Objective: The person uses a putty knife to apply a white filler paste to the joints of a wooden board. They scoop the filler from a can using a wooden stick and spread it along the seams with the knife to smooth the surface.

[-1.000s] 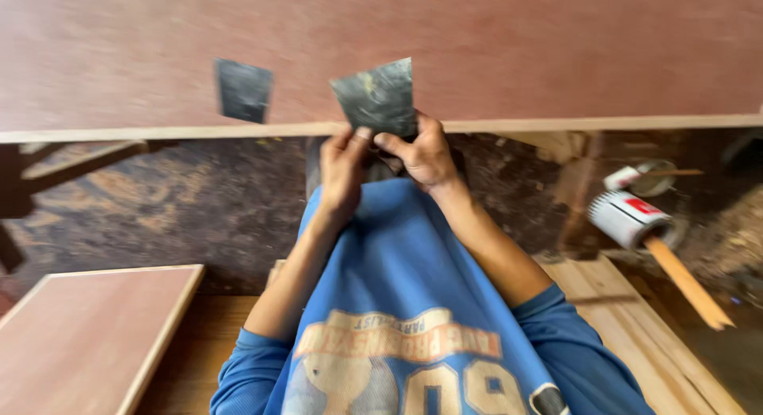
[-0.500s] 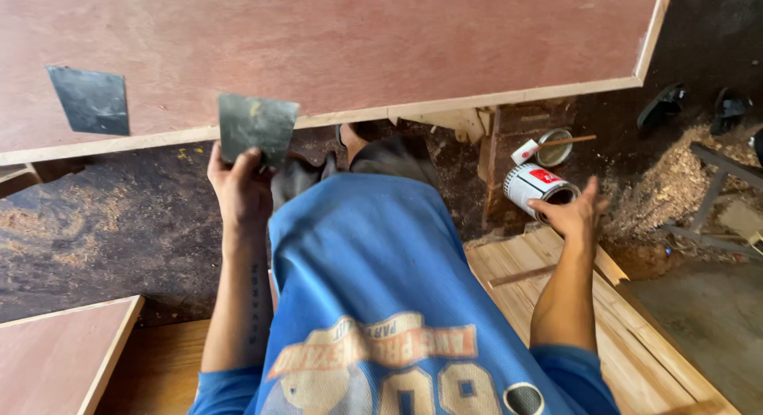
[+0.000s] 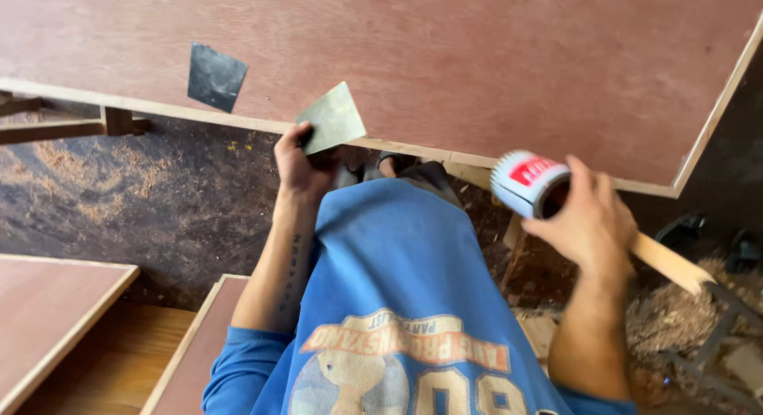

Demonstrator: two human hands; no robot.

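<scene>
My right hand [image 3: 592, 220] is wrapped round a small white can with a red label [image 3: 531, 183], tipped on its side with the mouth toward my palm, a flat wooden stick [image 3: 668, 262] poking out past my wrist. It sits just off the near edge of the big reddish plywood panel [image 3: 477, 57], above the sawdusty floor [image 3: 151, 192]. My left hand [image 3: 302, 164] pinches a flat metal scraper blade [image 3: 332, 118], its corner lying over the panel's pale edge strip. A second dark square blade [image 3: 215, 76] lies flat on the panel, well apart to the left.

Doing it well, I judge: keep the can's mouth over the panel, not the floor; tilt slowly, since I can't tell how full it is; hold the scraper low and flat near the edge.

Room: the panel is wide and bare ahead, with its right corner edge close to the can. My knees are under the near edge. Smaller boards [image 3: 56, 304] lie low left, clutter and shavings [image 3: 683, 319] low right.
</scene>
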